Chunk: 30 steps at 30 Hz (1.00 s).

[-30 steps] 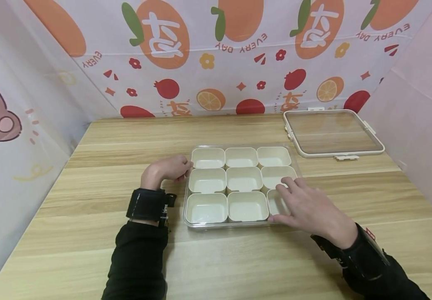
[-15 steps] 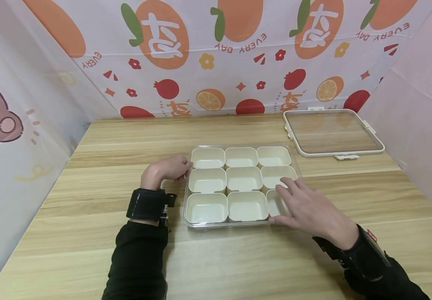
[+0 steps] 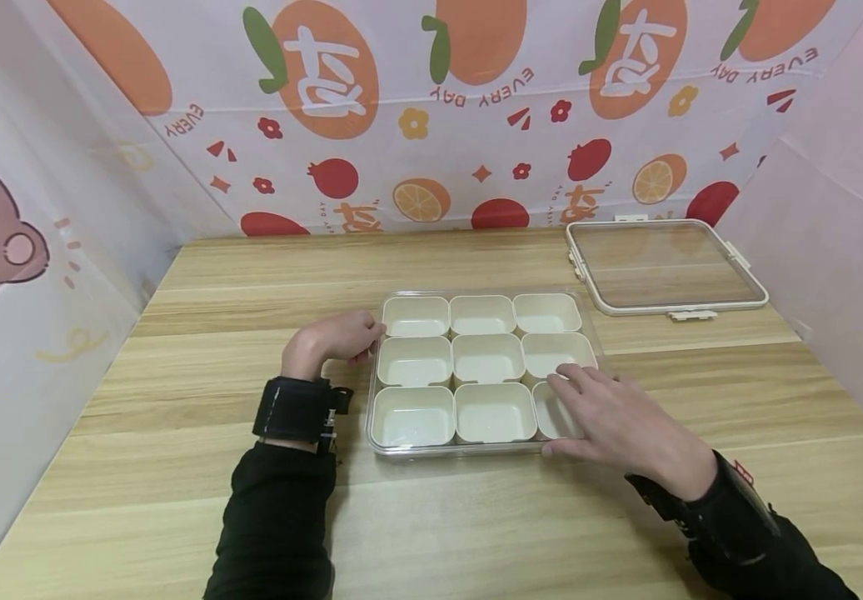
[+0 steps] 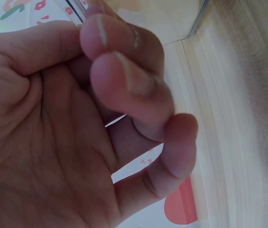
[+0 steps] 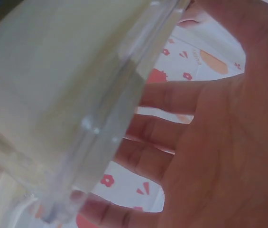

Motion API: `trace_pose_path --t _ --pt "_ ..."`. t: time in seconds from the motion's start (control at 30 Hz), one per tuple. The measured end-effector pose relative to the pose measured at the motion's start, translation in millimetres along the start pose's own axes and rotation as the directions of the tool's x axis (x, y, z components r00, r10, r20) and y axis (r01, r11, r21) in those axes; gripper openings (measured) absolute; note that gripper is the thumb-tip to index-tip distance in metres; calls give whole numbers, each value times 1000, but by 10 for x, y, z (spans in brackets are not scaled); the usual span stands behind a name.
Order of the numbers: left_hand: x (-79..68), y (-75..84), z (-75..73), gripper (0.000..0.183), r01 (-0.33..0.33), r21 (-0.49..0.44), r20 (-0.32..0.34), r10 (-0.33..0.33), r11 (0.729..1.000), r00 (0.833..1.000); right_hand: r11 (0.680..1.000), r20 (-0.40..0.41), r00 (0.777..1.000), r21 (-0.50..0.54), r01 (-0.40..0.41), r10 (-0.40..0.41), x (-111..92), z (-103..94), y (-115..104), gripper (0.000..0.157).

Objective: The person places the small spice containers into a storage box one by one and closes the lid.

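A clear plastic box (image 3: 450,452) sits mid-table, holding cream square cups (image 3: 414,417) in rows of three, with nothing in the cups that show. At the box's left side my left hand (image 3: 334,335) pinches the rim with thumb and forefinger. Its other fingers are curled below, as the left wrist view shows. My right hand (image 3: 619,417) lies over the front right corner with fingers spread and fairly straight. The thumb is at the front edge, and the hand hides part of the corner cup (image 3: 554,414). In the right wrist view those fingers reach past the clear rim (image 5: 100,118).
A clear lid (image 3: 667,267) with a cream frame and side clips lies at the back right of the wooden table (image 3: 431,525). Behind it hangs a fruit-print cloth (image 3: 461,125). Pale cloth walls (image 3: 844,250) stand at both sides.
My right hand has shifted slightly down and its fingertips have moved lower over the corner cup, its thumb sliding a little right. The left hand and the box have stayed put.
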State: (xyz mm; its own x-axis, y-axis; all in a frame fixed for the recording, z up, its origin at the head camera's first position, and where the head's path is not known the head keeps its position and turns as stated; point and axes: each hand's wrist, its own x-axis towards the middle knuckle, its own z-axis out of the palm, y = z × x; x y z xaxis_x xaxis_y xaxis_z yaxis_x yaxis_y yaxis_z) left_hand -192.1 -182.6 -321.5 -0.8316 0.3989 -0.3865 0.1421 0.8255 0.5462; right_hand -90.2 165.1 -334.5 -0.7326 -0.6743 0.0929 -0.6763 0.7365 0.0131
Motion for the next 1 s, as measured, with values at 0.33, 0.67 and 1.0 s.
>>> trace_pose_path --t 0.33,0.67,1.0 --pt "-6 8 -3 40 8 6 1 -8 1000 1000 1000 -15 1000 5 12 -12 -7 22 29 82" --pt "8 7 21 42 -1 9 1 1 1000 1000 1000 12 1000 3 17 -17 -32 44 14 82" --pt "13 -17 15 42 -17 -5 -1 17 1000 1000 998 -25 998 15 62 -61 7 48 29 79"
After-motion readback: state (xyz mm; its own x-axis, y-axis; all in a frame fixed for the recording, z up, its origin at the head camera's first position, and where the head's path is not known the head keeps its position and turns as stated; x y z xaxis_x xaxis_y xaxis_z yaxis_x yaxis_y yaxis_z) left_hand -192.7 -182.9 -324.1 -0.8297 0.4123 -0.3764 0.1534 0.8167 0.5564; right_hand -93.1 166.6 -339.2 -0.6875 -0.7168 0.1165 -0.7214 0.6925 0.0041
